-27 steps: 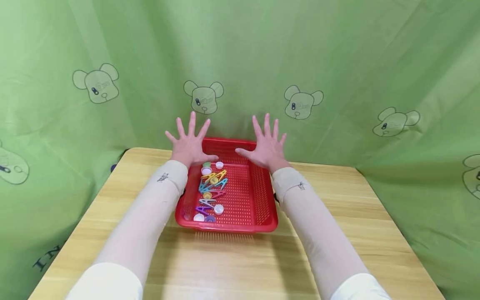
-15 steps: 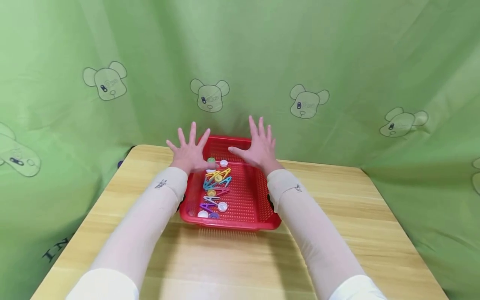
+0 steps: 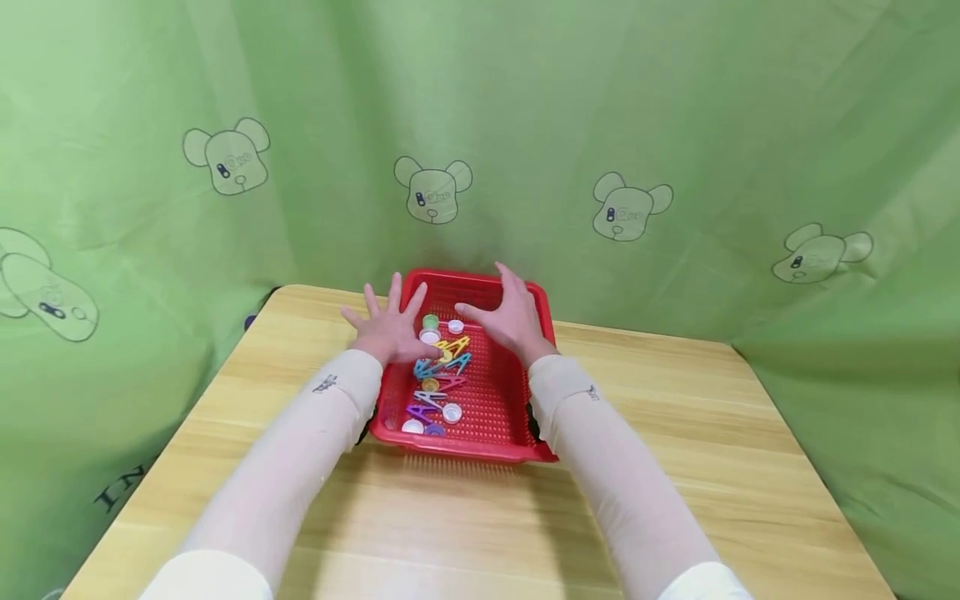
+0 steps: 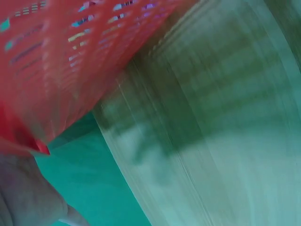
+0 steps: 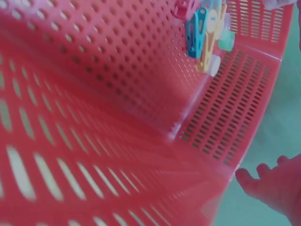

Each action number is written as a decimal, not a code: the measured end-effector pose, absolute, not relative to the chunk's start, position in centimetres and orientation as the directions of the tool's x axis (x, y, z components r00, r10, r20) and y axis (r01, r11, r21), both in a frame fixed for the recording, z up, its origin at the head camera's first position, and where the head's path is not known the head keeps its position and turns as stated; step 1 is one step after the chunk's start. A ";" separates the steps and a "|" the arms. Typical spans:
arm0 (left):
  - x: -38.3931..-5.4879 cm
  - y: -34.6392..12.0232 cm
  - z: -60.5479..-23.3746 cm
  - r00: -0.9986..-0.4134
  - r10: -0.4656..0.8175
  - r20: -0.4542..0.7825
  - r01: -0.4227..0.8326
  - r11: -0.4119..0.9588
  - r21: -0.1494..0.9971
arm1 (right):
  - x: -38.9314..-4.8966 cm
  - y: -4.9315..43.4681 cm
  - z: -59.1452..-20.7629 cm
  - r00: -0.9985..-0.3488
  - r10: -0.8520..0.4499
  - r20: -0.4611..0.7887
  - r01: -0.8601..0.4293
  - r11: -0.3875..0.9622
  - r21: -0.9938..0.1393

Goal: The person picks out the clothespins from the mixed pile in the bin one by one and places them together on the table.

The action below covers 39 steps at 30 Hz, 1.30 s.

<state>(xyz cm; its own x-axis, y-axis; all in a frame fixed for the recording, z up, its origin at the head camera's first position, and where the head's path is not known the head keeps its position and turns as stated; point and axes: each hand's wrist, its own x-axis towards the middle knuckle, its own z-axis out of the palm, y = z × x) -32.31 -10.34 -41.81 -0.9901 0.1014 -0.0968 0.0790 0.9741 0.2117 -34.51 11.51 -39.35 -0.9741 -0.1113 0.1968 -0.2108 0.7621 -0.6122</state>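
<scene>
Red perforated plastic basket [image 3: 487, 408] with rounded corners stands on the wood-grained table [image 3: 667, 400], V-shaped clothespins [image 3: 452, 382] and round caps [image 3: 452, 413] along its left side; over it, the left hand [image 3: 390, 333] fans wide, the right hand [image 3: 513, 320] curves loosely, both gripping nothing, lower in view than before, right fingers closer together

The basket [image 3: 491, 421] is over the far part of the tabletop [image 3: 675, 425], before the curtain [image 3: 525, 100]. In its left half, clothespins [image 3: 452, 382] run back to front, caps [image 3: 452, 413] behind, among and before them. The left hand [image 3: 388, 332] is at the basket's left side, the right hand [image 3: 513, 318] opposite.
</scene>
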 end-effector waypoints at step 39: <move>-31.2 -10.3 -42.2 -0.981 0.194 -0.003 0.190 0.962 0.198 | -35.4 9.5 -46.2 -0.992 0.052 -0.119 0.127 0.585 -0.801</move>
